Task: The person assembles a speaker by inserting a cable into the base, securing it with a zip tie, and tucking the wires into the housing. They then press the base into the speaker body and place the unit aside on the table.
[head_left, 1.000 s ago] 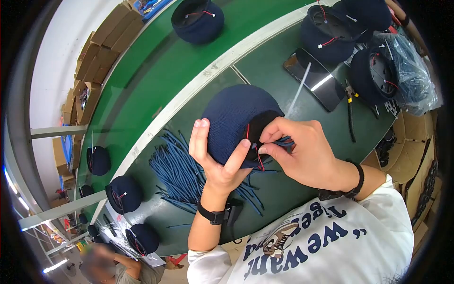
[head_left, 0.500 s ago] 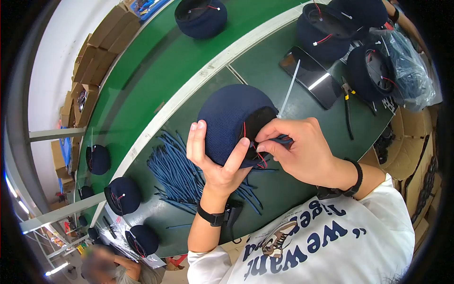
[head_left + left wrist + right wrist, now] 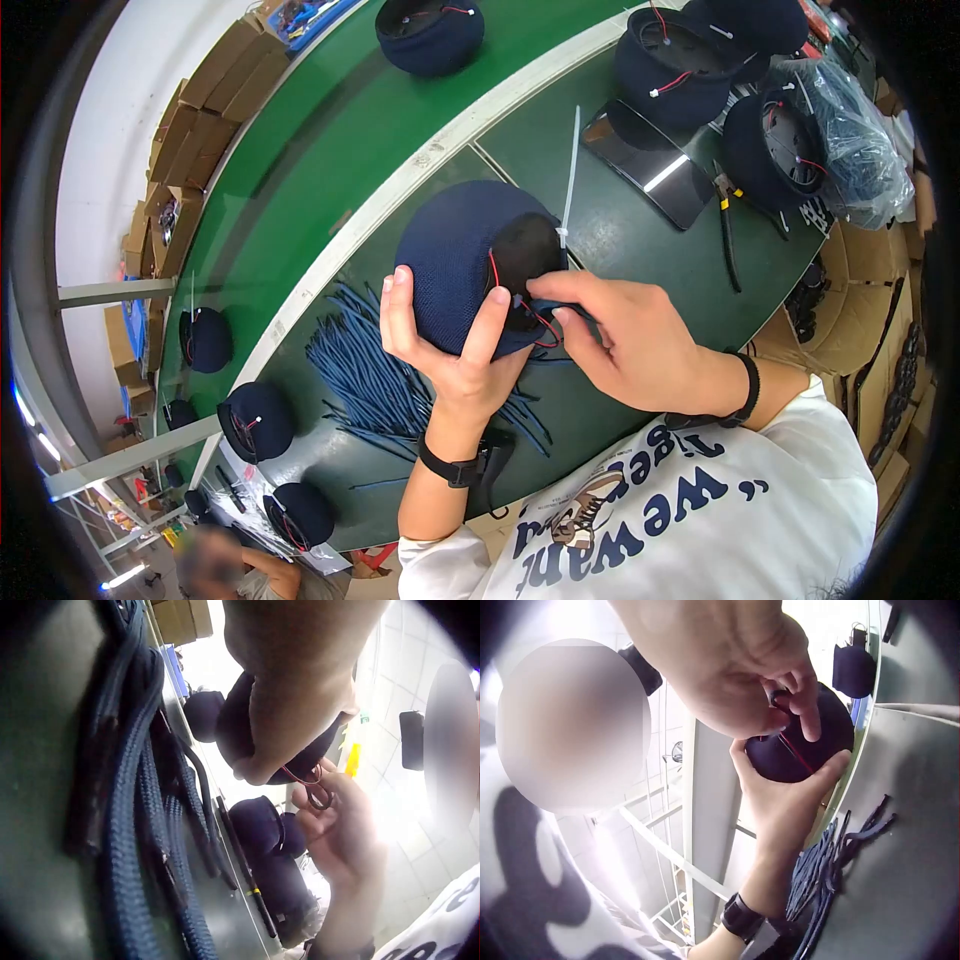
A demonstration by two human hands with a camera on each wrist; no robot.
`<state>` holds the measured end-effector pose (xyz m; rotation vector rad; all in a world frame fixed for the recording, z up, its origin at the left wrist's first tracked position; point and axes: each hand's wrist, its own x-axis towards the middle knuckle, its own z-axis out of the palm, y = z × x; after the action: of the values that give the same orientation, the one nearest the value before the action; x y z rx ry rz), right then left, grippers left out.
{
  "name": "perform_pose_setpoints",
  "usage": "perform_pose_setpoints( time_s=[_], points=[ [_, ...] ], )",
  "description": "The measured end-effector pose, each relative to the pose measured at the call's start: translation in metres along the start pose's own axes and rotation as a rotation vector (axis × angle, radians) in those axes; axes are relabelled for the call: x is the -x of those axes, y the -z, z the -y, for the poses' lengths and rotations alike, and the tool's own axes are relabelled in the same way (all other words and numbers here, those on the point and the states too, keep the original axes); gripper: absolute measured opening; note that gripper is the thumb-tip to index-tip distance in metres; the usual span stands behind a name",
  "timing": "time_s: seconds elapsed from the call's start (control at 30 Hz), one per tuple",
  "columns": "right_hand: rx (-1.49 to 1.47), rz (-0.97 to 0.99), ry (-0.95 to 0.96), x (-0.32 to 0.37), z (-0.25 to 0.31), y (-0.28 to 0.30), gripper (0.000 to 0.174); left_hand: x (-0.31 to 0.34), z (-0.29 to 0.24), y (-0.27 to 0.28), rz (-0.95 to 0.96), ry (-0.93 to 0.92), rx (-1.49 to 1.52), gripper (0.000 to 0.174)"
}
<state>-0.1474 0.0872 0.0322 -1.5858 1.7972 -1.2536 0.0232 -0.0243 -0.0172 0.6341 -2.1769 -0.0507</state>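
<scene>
A round navy fabric-covered housing (image 3: pixel 450 235) is gripped by my left hand (image 3: pixel 455 365), thumb at the rim of its dark opening. Red wires (image 3: pixel 545 325) come out of that opening, and a white cable tie (image 3: pixel 571 180) stands up from its edge. My right hand (image 3: pixel 640 335) pinches a short dark blue cord (image 3: pixel 575 309) between thumb and index finger, right at the opening. The left wrist view shows this cord as a small loop (image 3: pixel 322 801) by the fingers. A pile of blue braided cords (image 3: pixel 365 370) lies under the left hand.
Several similar navy housings (image 3: pixel 675 70) stand at the back right, beside a clear plastic bag (image 3: pixel 850 140). A black phone (image 3: pixel 650 165) and yellow-black cutters (image 3: pixel 728 225) lie to the right. More housings (image 3: pixel 430 35) sit on the green belt (image 3: pixel 330 130) beyond the white edge.
The housing and both hands have shifted slightly left in view. The cable tie has swung more upright. My right index finger has straightened somewhat toward the opening.
</scene>
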Motion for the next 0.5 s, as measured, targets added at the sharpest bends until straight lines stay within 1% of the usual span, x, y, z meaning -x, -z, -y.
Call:
perform_pose_setpoints(
  time_s=[0.07, 0.17, 0.27, 0.37, 0.47, 0.5],
  points=[
    [0.072, 0.008, 0.071, 0.003, -0.004, -0.005, 0.030, -0.001, -0.001, 0.000, -0.015, 0.004, -0.004, 0.089],
    [0.135, 0.096, 0.126, -0.001, -0.007, 0.001, 0.025, 0.001, -0.001, 0.002, 0.026, 0.000, -0.045, 0.091],
    [0.082, -0.011, 0.119, -0.010, -0.008, 0.002, 0.025, -0.001, -0.002, 0.002, 0.008, 0.029, -0.003, 0.093],
    [0.089, -0.003, 0.113, -0.009, -0.006, 0.006, 0.024, 0.001, 0.001, -0.001, -0.050, 0.025, 0.028, 0.093],
    [0.252, -0.026, 0.273, -0.010, -0.008, 0.015, 0.025, -0.001, -0.001, 0.003, -0.036, 0.040, 0.004, 0.093],
    [0.261, -0.024, 0.274, -0.010, -0.008, 0.014, 0.025, 0.000, -0.002, 0.003, -0.033, 0.039, 0.003, 0.092]
  ],
)
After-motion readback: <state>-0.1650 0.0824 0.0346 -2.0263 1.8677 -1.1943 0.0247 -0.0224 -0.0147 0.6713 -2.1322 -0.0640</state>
